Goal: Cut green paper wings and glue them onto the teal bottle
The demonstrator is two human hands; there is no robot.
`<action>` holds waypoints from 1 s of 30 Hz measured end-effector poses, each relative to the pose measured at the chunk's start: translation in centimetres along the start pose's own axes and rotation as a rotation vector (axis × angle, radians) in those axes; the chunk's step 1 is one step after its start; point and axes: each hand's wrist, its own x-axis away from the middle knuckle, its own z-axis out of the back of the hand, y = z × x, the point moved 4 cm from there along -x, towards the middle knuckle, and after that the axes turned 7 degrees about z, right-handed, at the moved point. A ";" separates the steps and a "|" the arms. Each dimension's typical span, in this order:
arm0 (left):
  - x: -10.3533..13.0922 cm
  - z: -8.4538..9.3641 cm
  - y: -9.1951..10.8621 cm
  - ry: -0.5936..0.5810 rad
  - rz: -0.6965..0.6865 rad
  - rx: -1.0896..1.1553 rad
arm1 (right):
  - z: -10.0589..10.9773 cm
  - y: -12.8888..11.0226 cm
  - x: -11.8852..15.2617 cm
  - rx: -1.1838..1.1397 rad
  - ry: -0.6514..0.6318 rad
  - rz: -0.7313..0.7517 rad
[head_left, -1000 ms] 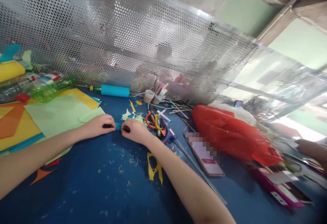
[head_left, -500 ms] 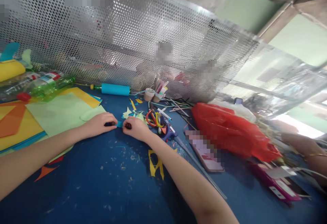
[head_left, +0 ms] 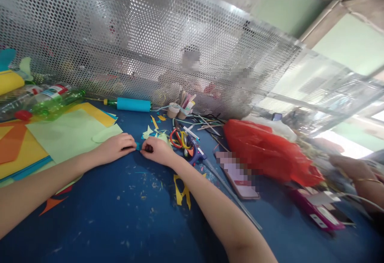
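A small blue paper piece shows between my two hands, just above the blue table. My left hand pinches its left end, the fingers pressed together. On the other side, my right hand has its fingers curled closed on the right end. Most of the piece is hidden by the fingertips. Pale green sheets lie beside my left hand, over yellow and blue ones. Green and blue scraps lie just behind my right hand.
Scissors and a blue glue gun lie right of centre, near a phone and a red plastic bag. Bottles stand back left. A blue-wrapped bottle lies by the mesh. Another person's arm reaches in at right.
The view has shifted slightly, so most things appear a little further left. My left hand's fingers lie flatter and closer together. Both hands keep hold of the blue piece.
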 end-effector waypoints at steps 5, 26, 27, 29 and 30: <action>0.0 0.0 -0.1 0.000 0.004 0.023 | 0.1 -0.2 0.1 -0.004 -0.004 0.027; -0.4 0.3 0.1 0.004 0.092 0.124 | 0.4 -0.3 -0.3 -0.002 -0.045 -0.031; -0.4 0.3 0.1 0.005 0.098 0.126 | 0.4 -0.3 -0.3 -0.003 -0.048 -0.055; -0.4 0.2 0.0 0.007 0.109 0.131 | 0.5 -0.3 -0.3 -0.011 -0.057 -0.099; -0.4 0.1 0.0 0.014 0.115 0.131 | 0.5 -0.3 -0.4 -0.014 -0.062 -0.116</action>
